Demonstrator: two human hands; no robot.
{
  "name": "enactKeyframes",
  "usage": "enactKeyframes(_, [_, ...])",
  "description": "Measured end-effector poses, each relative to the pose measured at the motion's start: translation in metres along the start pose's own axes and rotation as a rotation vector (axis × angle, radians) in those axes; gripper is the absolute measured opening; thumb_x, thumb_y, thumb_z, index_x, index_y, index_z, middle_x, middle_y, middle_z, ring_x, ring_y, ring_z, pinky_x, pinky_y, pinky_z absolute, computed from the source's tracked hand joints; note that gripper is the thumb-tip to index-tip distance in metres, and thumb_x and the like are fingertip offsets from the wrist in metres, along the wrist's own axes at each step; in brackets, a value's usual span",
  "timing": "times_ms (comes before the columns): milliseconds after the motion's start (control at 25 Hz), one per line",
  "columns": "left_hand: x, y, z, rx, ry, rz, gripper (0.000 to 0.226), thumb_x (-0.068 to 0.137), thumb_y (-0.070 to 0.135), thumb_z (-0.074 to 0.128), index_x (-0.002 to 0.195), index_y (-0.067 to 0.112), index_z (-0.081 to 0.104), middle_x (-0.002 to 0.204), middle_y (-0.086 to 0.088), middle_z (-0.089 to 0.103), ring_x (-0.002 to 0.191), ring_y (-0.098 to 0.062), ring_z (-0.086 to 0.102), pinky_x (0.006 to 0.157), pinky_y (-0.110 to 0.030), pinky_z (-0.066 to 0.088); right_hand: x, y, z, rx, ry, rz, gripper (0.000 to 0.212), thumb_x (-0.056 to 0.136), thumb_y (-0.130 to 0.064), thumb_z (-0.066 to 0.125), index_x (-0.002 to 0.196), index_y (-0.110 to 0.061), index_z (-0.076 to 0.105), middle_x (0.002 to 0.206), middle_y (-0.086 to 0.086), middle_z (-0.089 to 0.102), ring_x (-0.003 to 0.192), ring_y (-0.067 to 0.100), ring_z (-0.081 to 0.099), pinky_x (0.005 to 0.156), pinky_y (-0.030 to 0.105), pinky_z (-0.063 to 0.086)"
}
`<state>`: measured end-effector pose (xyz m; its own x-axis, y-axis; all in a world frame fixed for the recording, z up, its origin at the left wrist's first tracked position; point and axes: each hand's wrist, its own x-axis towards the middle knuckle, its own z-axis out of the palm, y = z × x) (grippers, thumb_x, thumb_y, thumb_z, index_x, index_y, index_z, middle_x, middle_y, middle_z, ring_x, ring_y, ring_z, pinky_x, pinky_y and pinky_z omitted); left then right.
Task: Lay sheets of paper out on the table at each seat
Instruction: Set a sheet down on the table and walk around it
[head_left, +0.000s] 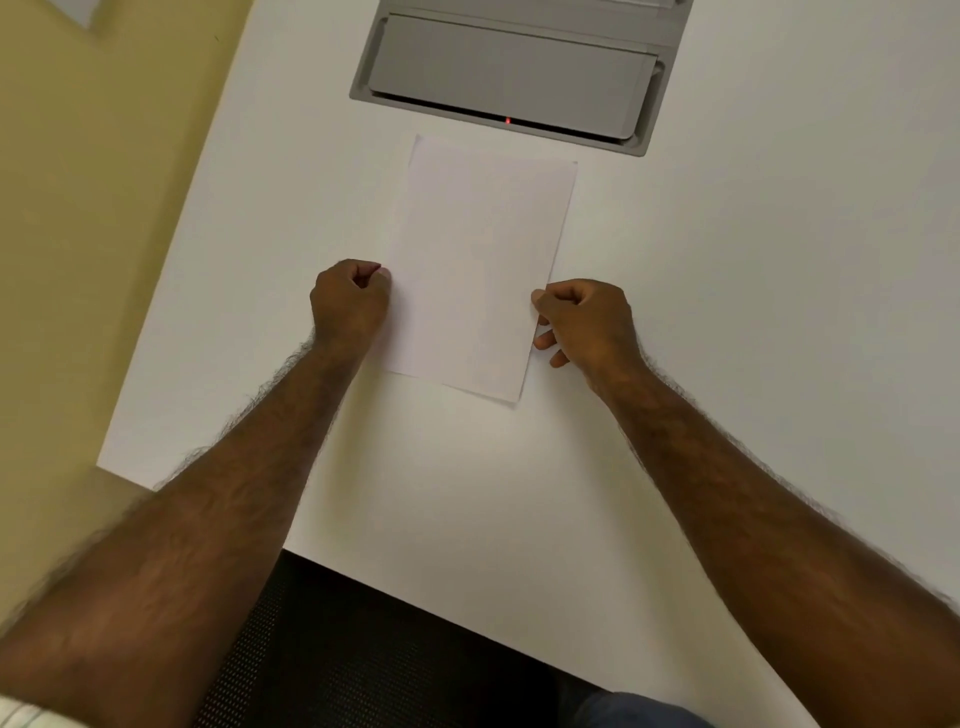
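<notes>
Sheet (480, 265) between both hands (349, 301)

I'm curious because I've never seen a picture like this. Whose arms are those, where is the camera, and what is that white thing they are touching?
There is no machine here, only a person. The camera sits on the person's head and looks down, so you see their two bare arms reaching forward, just as they would see them.

Below is a white table. On it lies one sheet of paper, blank as far as I can see. The left hand pinches the paper's left edge, and the right hand pinches its right edge, so both hands hold it at once.

Beyond the paper, set into the table, is a grey flap with a tiny red light in the gap at its near edge. The dark thing near the bottom looks like a chair seat, tucked by the table.
</notes>
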<state>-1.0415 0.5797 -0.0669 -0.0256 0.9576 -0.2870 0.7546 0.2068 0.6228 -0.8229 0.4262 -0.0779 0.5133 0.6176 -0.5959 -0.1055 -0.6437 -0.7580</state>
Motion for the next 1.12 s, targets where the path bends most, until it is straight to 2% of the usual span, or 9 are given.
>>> enactKeyframes(200, [-0.006, 0.009, -0.009, 0.069, 0.030, 0.027, 0.026, 0.092, 0.031, 0.066, 0.106, 0.014, 0.079, 0.097, 0.004, 0.076, 0.096, -0.018, 0.072, 0.089, -0.032, 0.057, -0.020, 0.010, -0.025, -0.024, -0.012, 0.029, 0.019, 0.098, -0.032, 0.074, 0.109, -0.016, 0.077, 0.091, -0.003, 0.078, 0.066, 0.015, 0.078, 0.047, 0.025, 0.058])
enactKeyframes(320, [-0.024, 0.018, -0.016, 0.056, 0.033, 0.057, 0.023, 0.091, 0.032, 0.065, 0.103, 0.016, 0.077, 0.093, 0.008, 0.073, 0.093, -0.015, 0.070, 0.083, -0.027, 0.052, -0.043, 0.017, -0.041, -0.023, 0.001, 0.028, 0.022, 0.098, -0.032, 0.074, 0.112, -0.015, 0.077, 0.095, 0.002, 0.079, 0.074, 0.020, 0.080, 0.050, 0.029, 0.060])
enactKeyframes(520, [-0.069, 0.037, -0.040, 0.047, 0.017, 0.191, 0.012, 0.091, 0.033, 0.066, 0.096, 0.025, 0.074, 0.084, 0.020, 0.067, 0.088, -0.008, 0.066, 0.070, -0.010, 0.041, -0.099, 0.039, -0.067, -0.020, 0.040, 0.005, 0.021, 0.098, -0.034, 0.075, 0.109, -0.017, 0.078, 0.093, 0.004, 0.082, 0.082, 0.026, 0.081, 0.075, 0.041, 0.065])
enactKeyframes(600, [-0.093, 0.043, -0.055, 0.036, 0.022, 0.248, 0.008, 0.091, 0.033, 0.066, 0.093, 0.029, 0.073, 0.083, 0.023, 0.066, 0.088, -0.008, 0.066, 0.073, -0.013, 0.043, -0.129, 0.047, -0.078, -0.010, 0.076, -0.008, 0.020, 0.097, -0.035, 0.075, 0.107, -0.018, 0.079, 0.090, 0.003, 0.082, 0.083, 0.025, 0.081, 0.081, 0.044, 0.065])
enactKeyframes(720, [-0.132, 0.044, -0.074, 0.013, 0.028, 0.310, 0.012, 0.092, 0.031, 0.067, 0.098, 0.024, 0.076, 0.087, 0.017, 0.070, 0.090, -0.010, 0.067, 0.082, -0.024, 0.048, -0.174, 0.057, -0.091, 0.026, 0.134, -0.031, 0.017, 0.097, -0.034, 0.075, 0.104, -0.019, 0.079, 0.089, 0.001, 0.082, 0.080, 0.024, 0.081, 0.080, 0.046, 0.065])
enactKeyframes(800, [-0.168, 0.044, -0.086, 0.002, 0.013, 0.366, 0.014, 0.093, 0.028, 0.068, 0.100, 0.020, 0.077, 0.089, 0.012, 0.071, 0.091, -0.011, 0.067, 0.084, -0.025, 0.048, -0.212, 0.063, -0.100, 0.045, 0.171, -0.047, 0.016, 0.097, -0.035, 0.075, 0.103, -0.020, 0.079, 0.089, -0.001, 0.082, 0.080, 0.023, 0.081, 0.079, 0.045, 0.065])
enactKeyframes(1120, [-0.320, 0.044, -0.121, -0.138, -0.083, 0.551, 0.016, 0.095, 0.027, 0.069, 0.104, 0.018, 0.077, 0.091, 0.015, 0.072, 0.088, -0.004, 0.067, 0.079, -0.014, 0.047, -0.369, 0.116, -0.127, 0.064, 0.269, -0.130, 0.011, 0.098, -0.035, 0.072, 0.101, -0.025, 0.077, 0.092, -0.004, 0.080, 0.085, 0.020, 0.080, 0.081, 0.044, 0.064])
